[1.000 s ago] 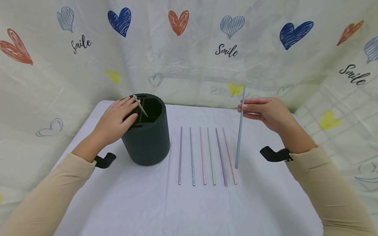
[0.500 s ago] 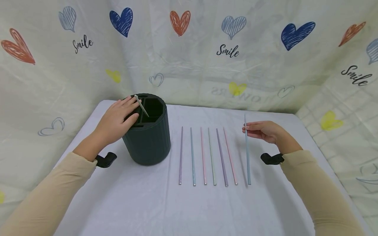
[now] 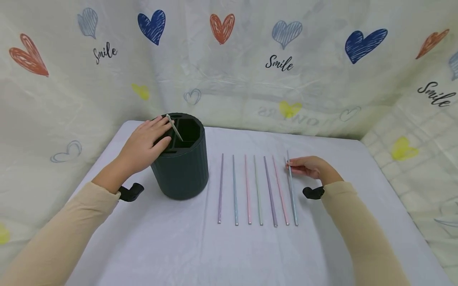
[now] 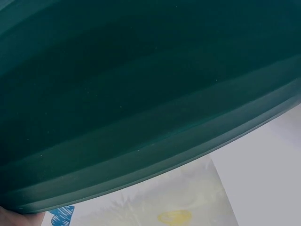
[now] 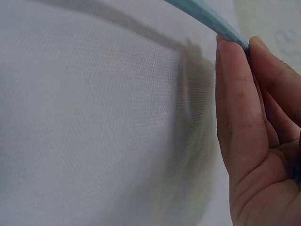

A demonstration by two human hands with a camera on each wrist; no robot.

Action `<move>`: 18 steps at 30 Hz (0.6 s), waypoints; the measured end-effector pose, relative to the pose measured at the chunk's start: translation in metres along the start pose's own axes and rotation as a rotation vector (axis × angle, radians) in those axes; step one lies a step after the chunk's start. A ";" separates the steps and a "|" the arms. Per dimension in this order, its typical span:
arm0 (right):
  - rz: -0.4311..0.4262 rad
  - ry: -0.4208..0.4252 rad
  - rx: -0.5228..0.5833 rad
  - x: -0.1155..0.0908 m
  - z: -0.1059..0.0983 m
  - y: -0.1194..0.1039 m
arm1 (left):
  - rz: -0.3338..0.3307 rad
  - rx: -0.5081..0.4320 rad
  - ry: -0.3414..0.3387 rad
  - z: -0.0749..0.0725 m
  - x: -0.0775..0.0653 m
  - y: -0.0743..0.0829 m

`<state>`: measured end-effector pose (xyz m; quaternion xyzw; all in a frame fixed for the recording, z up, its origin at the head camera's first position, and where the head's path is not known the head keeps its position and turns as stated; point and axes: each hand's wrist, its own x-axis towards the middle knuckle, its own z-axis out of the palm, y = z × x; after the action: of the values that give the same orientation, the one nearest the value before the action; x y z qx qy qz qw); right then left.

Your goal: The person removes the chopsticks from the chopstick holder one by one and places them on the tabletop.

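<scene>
My left hand rests with its fingers spread over the top of a dark green ribbed pen holder. The holder's curved wall fills most of the left wrist view. A pale stick leans in one of its compartments, its top beside my fingers. At the right, my right hand pinches a thin light blue stick near its far end, low over the cloth. In the right wrist view the blue stick is between thumb and fingertips, with its shadow apart from it on the cloth.
Several thin sticks lie side by side between the holder and my right hand: purple, blue, pink, green, another purple and another pink. A curtain with printed hearts hangs behind the white-covered table.
My right hand has lowered the blue stick from upright in the air to just above the cloth, then shifted it left beside the pink stick. My left hand stays on the pen holder.
</scene>
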<state>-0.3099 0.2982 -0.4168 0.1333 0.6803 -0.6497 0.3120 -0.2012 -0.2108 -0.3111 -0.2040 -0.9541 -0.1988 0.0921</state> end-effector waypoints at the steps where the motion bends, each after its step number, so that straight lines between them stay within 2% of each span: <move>1: 0.009 0.007 -0.005 0.001 0.000 0.001 | 0.001 0.000 -0.005 0.000 0.001 0.000; 8: 0.015 0.055 -0.094 0.005 0.003 0.003 | -0.005 0.004 -0.020 0.001 0.002 -0.001; 18: 0.019 0.230 -0.289 0.003 0.017 -0.004 | -0.005 0.001 -0.015 0.000 0.000 0.000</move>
<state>-0.3106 0.2803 -0.4149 0.1669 0.7963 -0.5229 0.2542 -0.2016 -0.2107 -0.3112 -0.2031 -0.9554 -0.1971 0.0848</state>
